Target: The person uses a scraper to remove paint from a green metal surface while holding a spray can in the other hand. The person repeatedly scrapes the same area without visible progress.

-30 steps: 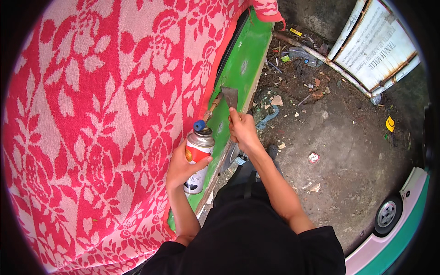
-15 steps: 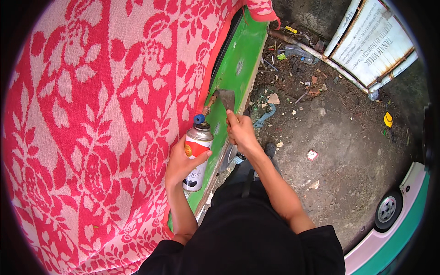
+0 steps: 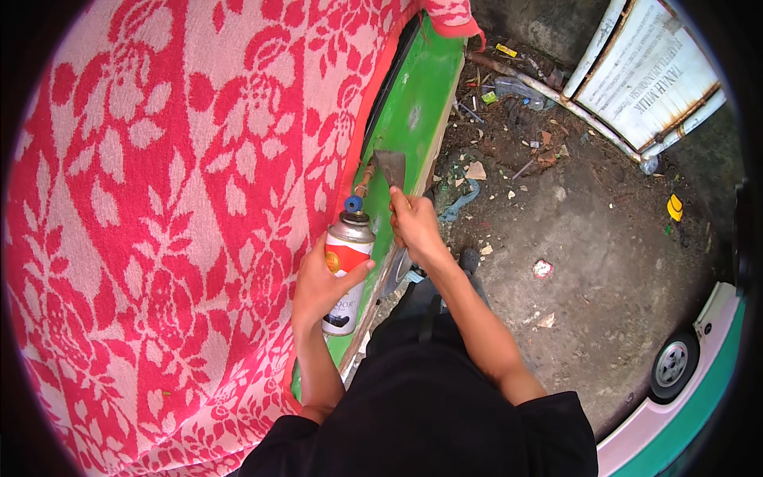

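Observation:
My left hand [image 3: 323, 284] is wrapped round a gas torch [image 3: 342, 306], a white and red canister topped by a metal burner with a blue knob [image 3: 354, 204]. The burner's nozzle points away from me, close to the blade of a putty knife [image 3: 390, 167]. My right hand [image 3: 415, 228] grips that putty knife by its handle, with its flat grey blade against or just over the green painted panel [image 3: 413, 95]. Whether the blade touches the paint I cannot tell. Paler, scuffed spots mark the green surface. No flame can be made out.
A red and pink floral blanket [image 3: 199, 238] covers everything left of the panel. To the right lies dirt ground [image 3: 572, 238] with litter and broken bits. A white sign in a rusty frame [image 3: 648, 75] leans at the far right; a pink and teal vehicle [image 3: 715, 358] stands near right.
The torch has shifted slightly right and towards me, its blue knob turning a little. The putty knife's blade has tilted slightly, while my right hand stays almost in place.

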Tool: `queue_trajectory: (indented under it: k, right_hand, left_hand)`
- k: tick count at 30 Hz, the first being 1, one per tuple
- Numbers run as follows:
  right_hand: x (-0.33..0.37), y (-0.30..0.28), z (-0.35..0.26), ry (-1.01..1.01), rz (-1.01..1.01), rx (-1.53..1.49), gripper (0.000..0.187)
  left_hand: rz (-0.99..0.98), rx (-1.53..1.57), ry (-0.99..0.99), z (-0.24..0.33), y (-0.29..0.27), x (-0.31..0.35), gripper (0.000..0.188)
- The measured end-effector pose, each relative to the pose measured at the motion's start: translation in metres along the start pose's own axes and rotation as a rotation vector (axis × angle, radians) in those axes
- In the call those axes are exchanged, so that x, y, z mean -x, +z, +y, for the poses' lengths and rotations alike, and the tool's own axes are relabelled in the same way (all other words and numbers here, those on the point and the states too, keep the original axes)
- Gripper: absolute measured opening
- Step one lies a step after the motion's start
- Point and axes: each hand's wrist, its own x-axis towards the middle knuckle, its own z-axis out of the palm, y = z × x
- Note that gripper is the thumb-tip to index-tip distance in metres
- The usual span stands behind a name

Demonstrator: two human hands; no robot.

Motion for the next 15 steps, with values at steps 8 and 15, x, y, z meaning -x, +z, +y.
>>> queue_trajectory:
  k: [8, 15]
  right_hand:
    - [0.000, -0.003, -0.003, 0.029, -0.010, 0.012, 0.038]
    - [-0.002, -0.005, -0.005, 0.055, -0.004, -0.007, 0.038]
  left_hand:
    - [-0.014, -0.009, 0.017, 0.001, 0.000, 0.007, 0.051]
    - [-0.020, 0.001, -0.001, -0.003, -0.001, 0.009, 0.051]
